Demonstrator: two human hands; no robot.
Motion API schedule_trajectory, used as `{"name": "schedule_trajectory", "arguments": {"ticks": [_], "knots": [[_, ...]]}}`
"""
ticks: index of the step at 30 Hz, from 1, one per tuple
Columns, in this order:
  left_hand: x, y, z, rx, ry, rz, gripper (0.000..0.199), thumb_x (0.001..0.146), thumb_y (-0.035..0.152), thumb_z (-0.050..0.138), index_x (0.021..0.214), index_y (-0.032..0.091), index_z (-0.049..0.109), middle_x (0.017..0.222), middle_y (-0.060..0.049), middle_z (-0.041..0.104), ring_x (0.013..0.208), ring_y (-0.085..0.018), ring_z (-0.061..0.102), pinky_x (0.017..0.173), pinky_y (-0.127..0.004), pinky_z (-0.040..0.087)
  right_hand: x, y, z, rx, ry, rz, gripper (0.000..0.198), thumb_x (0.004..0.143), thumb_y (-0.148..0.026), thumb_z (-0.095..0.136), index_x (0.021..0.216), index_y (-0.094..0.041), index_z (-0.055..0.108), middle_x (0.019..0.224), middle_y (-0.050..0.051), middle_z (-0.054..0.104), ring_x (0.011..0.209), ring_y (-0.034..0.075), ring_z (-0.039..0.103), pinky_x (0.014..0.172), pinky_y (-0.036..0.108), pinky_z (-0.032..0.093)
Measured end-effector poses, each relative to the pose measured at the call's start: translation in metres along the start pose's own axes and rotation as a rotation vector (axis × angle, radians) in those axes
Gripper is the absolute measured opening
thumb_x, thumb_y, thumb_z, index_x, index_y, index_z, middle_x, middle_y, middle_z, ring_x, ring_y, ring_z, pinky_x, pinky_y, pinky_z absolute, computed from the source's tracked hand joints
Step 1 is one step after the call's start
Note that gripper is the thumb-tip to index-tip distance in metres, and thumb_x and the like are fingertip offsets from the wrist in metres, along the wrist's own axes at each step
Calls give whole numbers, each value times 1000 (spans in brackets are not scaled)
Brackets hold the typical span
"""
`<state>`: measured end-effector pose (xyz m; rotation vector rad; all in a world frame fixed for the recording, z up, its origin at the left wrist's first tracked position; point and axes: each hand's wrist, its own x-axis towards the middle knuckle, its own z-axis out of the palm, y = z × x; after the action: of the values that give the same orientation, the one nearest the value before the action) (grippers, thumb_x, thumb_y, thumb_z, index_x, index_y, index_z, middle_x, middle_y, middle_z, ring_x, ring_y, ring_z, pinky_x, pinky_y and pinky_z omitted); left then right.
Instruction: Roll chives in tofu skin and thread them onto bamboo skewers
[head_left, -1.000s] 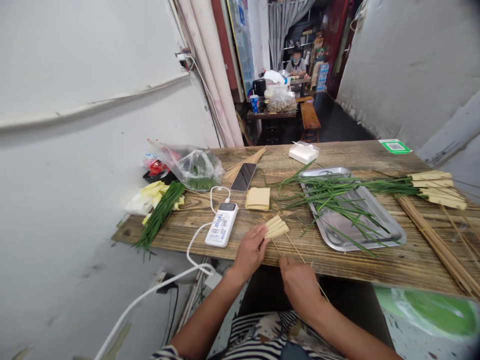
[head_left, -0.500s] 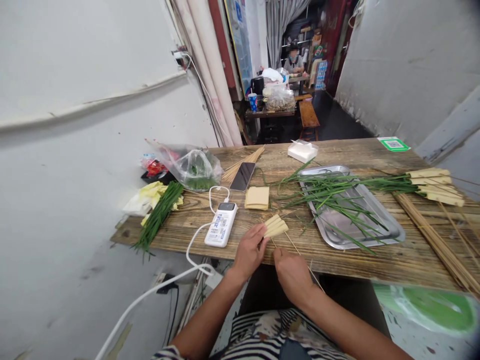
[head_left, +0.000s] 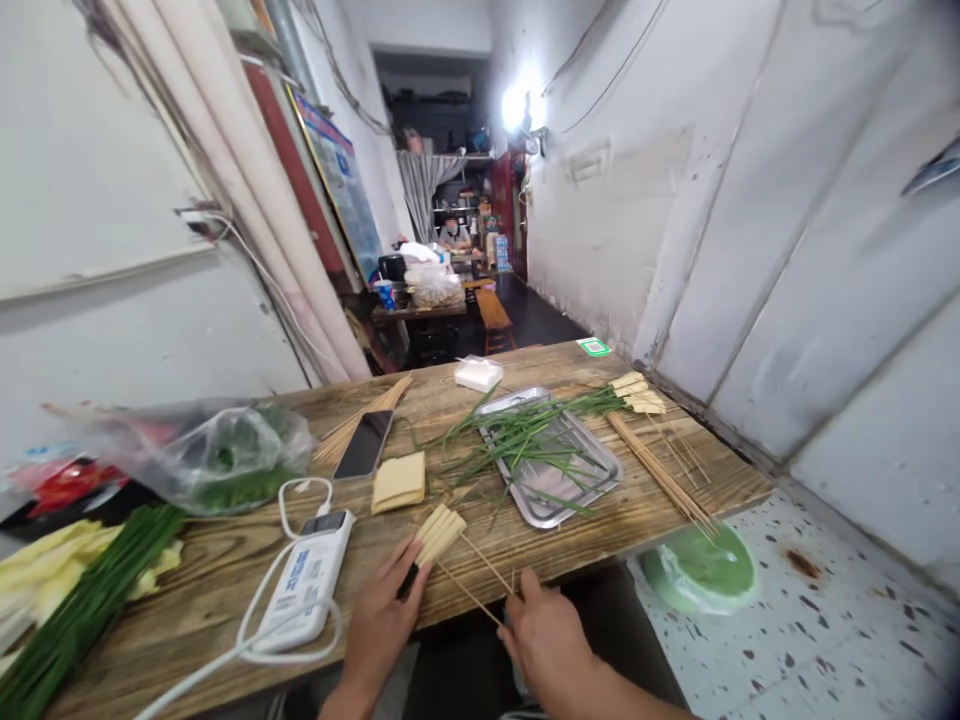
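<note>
— What was laid out along the wooden table (head_left: 225,570), from left to right?

— Chives (head_left: 82,610) were seen at the near left corner, with a clear plastic bag (head_left: 217,455) of greens behind them. A white power bank (head_left: 304,580) with its cable was lying near the front edge, a phone (head_left: 365,445) further back, and a stack of tofu skin squares (head_left: 399,482) beside it. A steel tray (head_left: 551,465) strewn with chives was placed right of centre, and loose bamboo sticks (head_left: 660,470) were laid toward the right edge.

— And where was the piece being worked?

— A folded tofu skin bundle (head_left: 439,531) was held at the front edge, with thin skewers (head_left: 480,580) run out of it toward the right hand.

— How were the hands posed?

— The left hand (head_left: 386,620) was rested palm down at the edge, its fingers pressed onto the bundle's near end. The right hand (head_left: 547,640) was kept just off the edge, knuckles up; a skewer end appeared to be pinched at the fingertips, though this could not be told for certain.

— How would the step best be done?

— The folds should probably be kept pressed flat and the skewer driven straight along them, so that no layer is split.
</note>
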<state>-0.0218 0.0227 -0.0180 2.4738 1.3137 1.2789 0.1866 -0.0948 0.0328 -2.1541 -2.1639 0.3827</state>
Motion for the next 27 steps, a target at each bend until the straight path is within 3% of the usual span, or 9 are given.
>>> {"name": "schedule_trajectory", "arguments": {"ticks": [4, 9, 14, 18, 22, 25, 27], "knots": [[-1, -4, 0, 22, 6, 23, 33, 86, 43, 55, 106, 19, 69, 111, -8, 69, 101, -23, 66, 90, -39, 55, 2, -2, 5, 94, -47, -66, 17, 81, -10, 51, 87, -12, 66, 96, 13, 64, 74, 20, 64, 61, 27, 42], [-2, -3, -7, 1, -32, -52, 39, 83, 47, 56, 114, 24, 65, 113, -5, 68, 104, -22, 65, 93, -36, 54, 0, 11, -3, 436, 96, -189, 21, 86, -10, 43, 79, -14, 63, 83, 5, 65, 78, 14, 62, 69, 21, 42], [-6, -4, -15, 8, 67, -322, 48, 87, 49, 46, 128, 25, 55, 122, -3, 64, 116, -23, 58, 103, -38, 45, -14, 35, -32, 632, 254, -212, 26, 90, -12, 37, 72, -17, 56, 75, 2, 61, 71, 11, 56, 67, 19, 40], [-10, -9, -12, 5, 85, -348, 49, 85, 50, 48, 127, 25, 56, 120, -3, 65, 117, -25, 57, 104, -40, 44, -12, 70, -65, 643, 430, -165, 29, 93, -19, 33, 70, -18, 50, 71, 0, 56, 69, 12, 53, 65, 20, 39], [-11, -11, -8, 10, 78, -301, 50, 83, 48, 52, 128, 27, 55, 123, -2, 64, 116, -25, 58, 101, -38, 47, 42, 121, -97, 351, 600, -23, 33, 95, -20, 29, 72, -17, 52, 73, 2, 57, 70, 13, 54, 67, 22, 38], [-12, -16, -8, 21, 16, -264, 49, 83, 43, 55, 129, 29, 54, 124, 0, 63, 115, -24, 59, 99, -36, 50, 110, 159, -118, 10, 535, 292, 34, 96, -20, 31, 81, -13, 60, 83, 8, 63, 78, 15, 58, 71, 23, 38], [-13, -19, -8, 30, 2, -247, 47, 82, 41, 57, 128, 30, 54, 123, 1, 63, 110, -23, 62, 96, -36, 52, 153, 180, -127, -38, 509, 362, 33, 96, -17, 33, 87, -8, 63, 90, 13, 65, 81, 16, 60, 72, 23, 39]]}}
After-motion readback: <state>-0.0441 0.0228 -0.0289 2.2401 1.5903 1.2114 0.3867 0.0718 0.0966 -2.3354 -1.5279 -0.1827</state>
